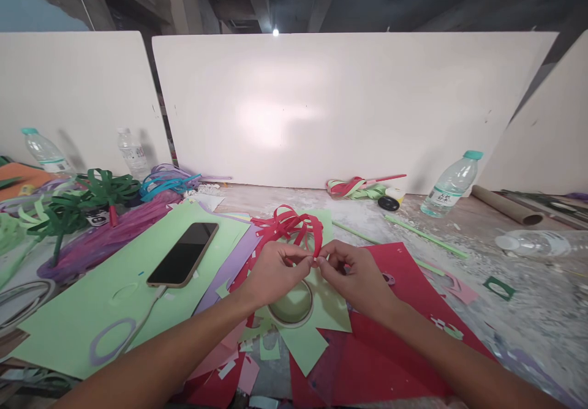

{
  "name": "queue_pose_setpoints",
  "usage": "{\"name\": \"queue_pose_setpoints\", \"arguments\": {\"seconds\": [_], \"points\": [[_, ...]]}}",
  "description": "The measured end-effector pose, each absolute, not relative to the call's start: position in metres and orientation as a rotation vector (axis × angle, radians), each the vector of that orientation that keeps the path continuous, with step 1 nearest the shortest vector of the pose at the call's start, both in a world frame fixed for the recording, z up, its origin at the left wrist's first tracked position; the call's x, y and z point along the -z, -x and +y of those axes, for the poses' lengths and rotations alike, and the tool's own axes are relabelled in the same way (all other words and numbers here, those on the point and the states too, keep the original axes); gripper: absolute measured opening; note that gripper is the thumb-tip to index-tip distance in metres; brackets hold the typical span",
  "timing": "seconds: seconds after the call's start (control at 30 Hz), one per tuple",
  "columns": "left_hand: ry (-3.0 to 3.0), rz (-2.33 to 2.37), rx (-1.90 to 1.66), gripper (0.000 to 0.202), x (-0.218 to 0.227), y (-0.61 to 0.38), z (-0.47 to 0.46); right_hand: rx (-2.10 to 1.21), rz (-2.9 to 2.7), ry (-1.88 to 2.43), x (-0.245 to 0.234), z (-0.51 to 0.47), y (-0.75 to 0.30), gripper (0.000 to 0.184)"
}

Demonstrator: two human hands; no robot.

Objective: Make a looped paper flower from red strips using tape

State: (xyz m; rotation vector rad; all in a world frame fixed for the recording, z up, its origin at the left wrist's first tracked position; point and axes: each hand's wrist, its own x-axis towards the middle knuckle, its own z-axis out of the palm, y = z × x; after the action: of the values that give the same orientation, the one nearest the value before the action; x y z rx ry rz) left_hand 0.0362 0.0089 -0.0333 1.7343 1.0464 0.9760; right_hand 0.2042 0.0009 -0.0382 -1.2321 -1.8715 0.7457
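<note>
at frame centre, left hand (pixel 275 272) and right hand (pixel 351 274) both pinch the red paper strip loops (pixel 289 226) — phone (pixel 183 254) lies left on green paper (pixel 92 311).

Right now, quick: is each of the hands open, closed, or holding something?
Left hand: closed, pinching the looped red paper strips.
Right hand: closed, pinching the same looped red paper strips.
</note>
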Motion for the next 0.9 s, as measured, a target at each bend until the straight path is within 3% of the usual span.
{"name": "queue_pose_setpoints", "arguments": {"seconds": [0.33, 0.67, 0.9], "points": [[-1.715, 1.066, -1.012, 0.02, 0.038, -0.036, 0.011, -0.765, -1.859, 1.251, 0.036, 0.0, -0.203, 0.019], [-1.638, 1.082, -1.132, 0.017, 0.046, -0.031, 0.017, -1.098, -1.606, 1.179, 0.037, 0.009, -0.211, 0.031], [-1.579, 1.019, -1.251, 0.016, 0.038, -0.03, 0.017, -0.623, -1.988, 1.426, 0.047, 0.017, -0.214, 0.024]]}}
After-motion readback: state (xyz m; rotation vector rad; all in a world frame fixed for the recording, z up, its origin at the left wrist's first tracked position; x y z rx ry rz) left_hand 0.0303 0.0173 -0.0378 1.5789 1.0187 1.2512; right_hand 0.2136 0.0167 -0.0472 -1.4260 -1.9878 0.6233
